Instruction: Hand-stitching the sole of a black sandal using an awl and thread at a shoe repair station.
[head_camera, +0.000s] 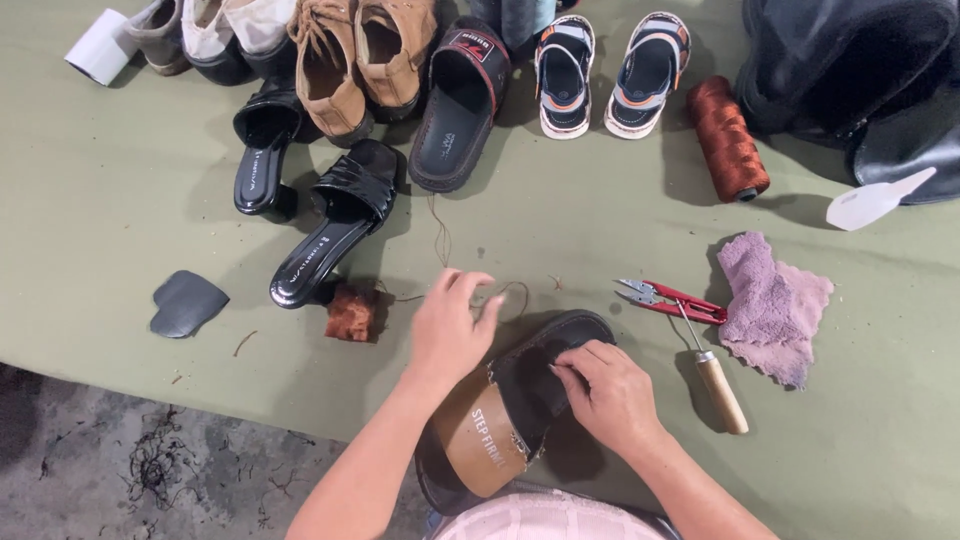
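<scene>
A dark slide sandal with a tan strap lies at the near edge of the green table. My right hand rests on its footbed, fingers pinched together on something too small to make out. My left hand hovers just beyond the sandal with fingers loosely curled, and a thin brown thread runs up from it across the cloth. Whether the fingers grip the thread is unclear.
Red thread snips, a wooden-handled awl and a purple rag lie right of the sandal. A brown thread spool, black heeled mules, several other shoes and a dark sole piece lie around. The table edge runs along the bottom left.
</scene>
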